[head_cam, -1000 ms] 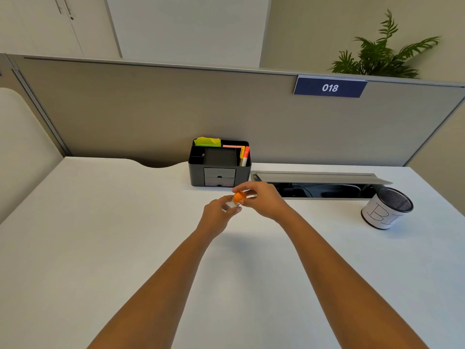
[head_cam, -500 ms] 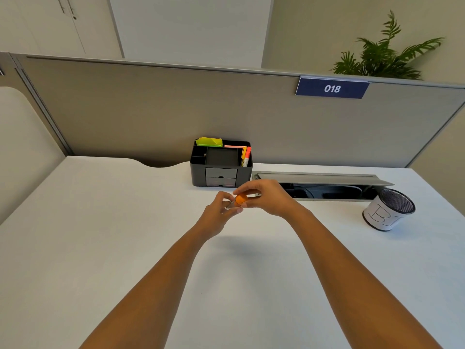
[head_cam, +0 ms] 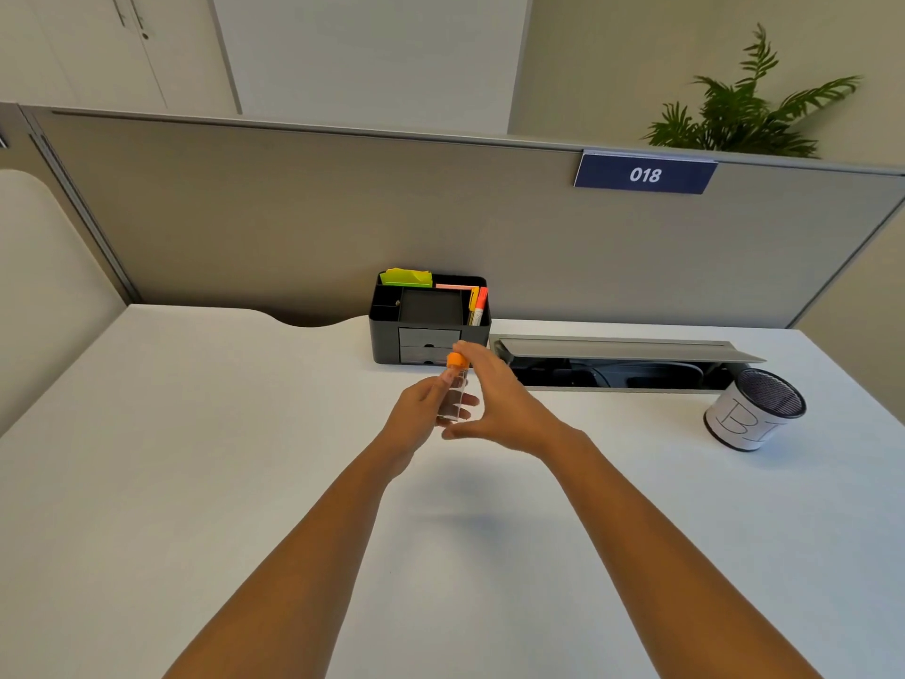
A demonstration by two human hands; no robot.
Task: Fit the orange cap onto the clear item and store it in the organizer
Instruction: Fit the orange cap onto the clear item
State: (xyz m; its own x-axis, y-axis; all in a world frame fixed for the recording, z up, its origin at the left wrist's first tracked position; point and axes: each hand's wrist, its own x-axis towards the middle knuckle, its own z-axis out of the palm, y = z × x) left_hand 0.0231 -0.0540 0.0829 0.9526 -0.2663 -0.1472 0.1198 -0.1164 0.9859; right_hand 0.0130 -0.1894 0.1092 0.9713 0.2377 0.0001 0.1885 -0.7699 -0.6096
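Observation:
A clear tube (head_cam: 455, 396) stands upright above the desk, pinched in the fingers of my left hand (head_cam: 416, 411). The orange cap (head_cam: 456, 359) sits on the tube's top end. My right hand (head_cam: 512, 409) is right next to the tube on its right, with fingers spread. Its index finger reaches up beside the cap and its thumb stretches under the tube's lower end. The black organizer (head_cam: 387, 338) stands just behind the hands against the partition, holding yellow notes and orange and yellow markers (head_cam: 479, 306).
A mesh cup (head_cam: 754, 409) wrapped in white paper stands at the right. An open cable tray (head_cam: 617, 370) runs along the desk's back edge. The grey partition (head_cam: 294, 213) closes off the rear of the white desk (head_cam: 196, 458).
The tube has swung from lying sideways between both hands to standing upright in my left hand. My right hand has loosened off the cap and spread its fingers.

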